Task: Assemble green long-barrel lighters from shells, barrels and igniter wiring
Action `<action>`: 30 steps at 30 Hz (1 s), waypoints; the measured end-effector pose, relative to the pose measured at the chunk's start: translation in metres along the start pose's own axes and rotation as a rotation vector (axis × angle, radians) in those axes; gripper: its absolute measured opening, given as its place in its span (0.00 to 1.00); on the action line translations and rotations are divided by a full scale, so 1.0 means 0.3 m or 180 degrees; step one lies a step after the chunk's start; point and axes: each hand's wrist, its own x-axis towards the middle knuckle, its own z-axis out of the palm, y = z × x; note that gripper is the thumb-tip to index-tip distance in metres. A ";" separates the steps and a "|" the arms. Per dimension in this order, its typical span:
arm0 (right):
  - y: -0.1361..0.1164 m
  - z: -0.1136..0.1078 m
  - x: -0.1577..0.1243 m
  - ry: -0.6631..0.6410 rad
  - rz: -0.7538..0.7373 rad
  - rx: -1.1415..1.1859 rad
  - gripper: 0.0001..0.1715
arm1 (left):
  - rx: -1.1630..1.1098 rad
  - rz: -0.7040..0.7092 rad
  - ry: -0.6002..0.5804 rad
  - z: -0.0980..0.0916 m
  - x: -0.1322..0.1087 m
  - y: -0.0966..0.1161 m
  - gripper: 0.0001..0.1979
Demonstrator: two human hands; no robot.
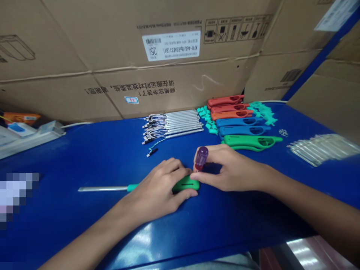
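On the blue table lies a long-necked gas lighter with a green handle (188,183), a teal collar and a metal tube (104,189) pointing left. My left hand (161,183) is closed over the handle and presses it to the table. In my right hand (225,168) is a screwdriver (201,156) with a purple handle, held between thumb and fingers near the handle's right end. The screwdriver stands nearly upright; its tip is hidden behind my fingers.
Behind my hands lie metal lighter tubes with wires (184,123), teal collars (211,125), and red, orange, blue and green handle shells (242,122). Teal small parts (263,112) and clear bagged pieces (317,148) are at the right. A power strip (42,133) sits left; cardboard (112,45) walls the back.
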 end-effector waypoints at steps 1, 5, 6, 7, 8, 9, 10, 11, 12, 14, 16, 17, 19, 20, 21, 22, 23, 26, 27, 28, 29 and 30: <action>0.001 0.004 0.000 0.0009 -0.0021 0.0000 0.05 | -0.0010 0.0002 0.0005 0.000 0.000 0.000 0.13; 0.003 0.023 0.000 0.0105 -0.0140 -0.0045 0.06 | -0.0028 -0.0020 -0.0003 0.001 0.004 -0.004 0.12; 0.005 0.028 0.000 0.0143 -0.0184 -0.0101 0.07 | -0.0024 -0.0033 -0.0005 0.001 0.005 -0.004 0.12; 0.006 0.033 0.000 0.0170 -0.0231 -0.0154 0.07 | -0.0016 -0.0043 -0.0001 0.002 0.006 -0.005 0.12; 0.008 0.037 0.001 0.0194 -0.0278 -0.0196 0.08 | -0.0010 -0.0053 0.0001 0.002 0.006 -0.005 0.11; 0.009 0.040 0.002 0.0215 -0.0324 -0.0217 0.09 | 0.0000 -0.0060 0.0001 0.002 0.005 -0.004 0.11; 0.009 0.043 0.003 0.0235 -0.0360 -0.0214 0.10 | 0.0013 -0.0063 -0.0002 0.002 0.005 -0.003 0.11; 0.009 0.046 0.005 0.0259 -0.0382 -0.0198 0.10 | 0.0026 -0.0060 -0.0006 0.002 0.004 -0.002 0.10; 0.009 0.048 0.006 0.0292 -0.0402 -0.0188 0.11 | 0.0032 -0.0058 -0.0002 0.002 0.003 -0.001 0.10; 0.008 0.052 0.010 0.0344 -0.0453 -0.0206 0.13 | 0.0014 -0.0044 0.0018 0.003 0.002 -0.001 0.10; 0.010 0.058 0.012 0.0373 -0.0511 -0.0275 0.15 | -0.0031 -0.0018 0.0065 0.006 0.001 -0.001 0.11; 0.011 0.061 0.014 0.0392 -0.0535 -0.0320 0.16 | -0.0049 -0.0003 0.0081 0.008 0.001 -0.002 0.11; 0.014 0.068 0.015 0.0410 -0.0584 -0.0415 0.19 | -0.0063 0.0006 0.0094 0.011 -0.001 -0.003 0.10; 0.016 0.070 0.015 0.0408 -0.0604 -0.0459 0.20 | -0.0066 -0.0001 0.0096 0.012 -0.003 -0.004 0.10; 0.018 0.072 0.015 0.0392 -0.0621 -0.0489 0.21 | -0.0069 -0.0010 0.0092 0.012 -0.004 -0.004 0.09; 0.020 0.074 0.015 0.0368 -0.0628 -0.0500 0.22 | -0.0073 -0.0020 0.0093 0.012 -0.006 -0.004 0.09; 0.021 0.076 0.015 0.0348 -0.0639 -0.0494 0.23 | -0.0076 -0.0027 0.0095 0.010 -0.006 -0.004 0.09; 0.025 0.081 0.016 0.0332 -0.0702 -0.0472 0.26 | -0.0078 -0.0037 0.0061 0.004 -0.003 -0.003 0.09; 0.027 0.084 0.016 0.0330 -0.0724 -0.0481 0.28 | -0.0081 -0.0047 0.0039 0.002 -0.001 -0.002 0.09; 0.029 0.088 0.016 0.0336 -0.0735 -0.0492 0.29 | -0.0084 -0.0052 0.0016 0.000 0.002 -0.001 0.09; 0.031 0.092 0.016 0.0350 -0.0734 -0.0502 0.30 | -0.0088 -0.0060 0.0004 -0.001 0.005 0.000 0.09; 0.033 0.096 0.016 0.0374 -0.0707 -0.0506 0.30 | -0.0089 -0.0067 0.0006 -0.002 0.008 0.002 0.08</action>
